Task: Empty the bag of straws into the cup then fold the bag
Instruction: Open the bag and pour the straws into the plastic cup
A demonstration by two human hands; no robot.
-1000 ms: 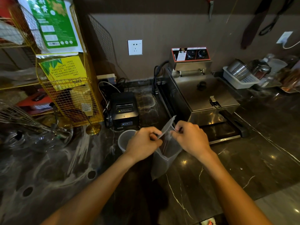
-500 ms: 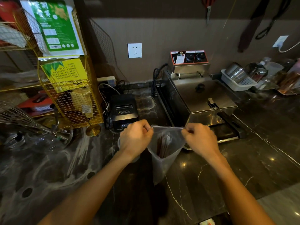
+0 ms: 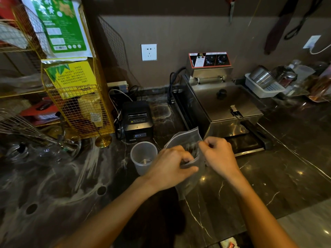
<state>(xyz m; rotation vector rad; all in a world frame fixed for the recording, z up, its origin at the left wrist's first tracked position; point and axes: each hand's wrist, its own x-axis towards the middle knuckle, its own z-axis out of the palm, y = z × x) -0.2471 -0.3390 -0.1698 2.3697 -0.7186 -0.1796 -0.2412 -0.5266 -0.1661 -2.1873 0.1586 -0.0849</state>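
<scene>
Translucent plastic forms the bag [image 3: 186, 140], which is held upright above the dark marble tabletop [image 3: 268, 185], toward its middle and just in front of the fryer. Only one view, the head camera, is available.

Head view. The bag's mouth is open at the top; its far wall stands up higher than the near one. Dark straws [image 3: 190, 146] are visible inside, upright, their upper ends showing between the two hands. The lower part of the bag hangs down below the hands, close to the tabletop; contact with the surface cannot be confirmed.

The left hand [image 3: 170, 167] is at the near left side of the bag's mouth, with its fingers [image 3: 186, 159] curled over the near rim and grasping the plastic. The right hand [image 3: 219, 156] is at the right side of the mouth, its fingers pinched closed on the upper right edge of the bag.

A clear plastic cup [image 3: 143, 158] stands upright on the tabletop just to the left of the bag, beside the left hand, open end up. No straws are seen in it.

Behind the cup sits a small black printer [image 3: 138, 120]. A stainless steel fryer [image 3: 225, 104] occupies the tabletop behind the bag, toward the back edge. A yellow wire rack [image 3: 78, 108] stands at the back left. A white basket [image 3: 263, 88] holding metal containers is at the back right.
</scene>
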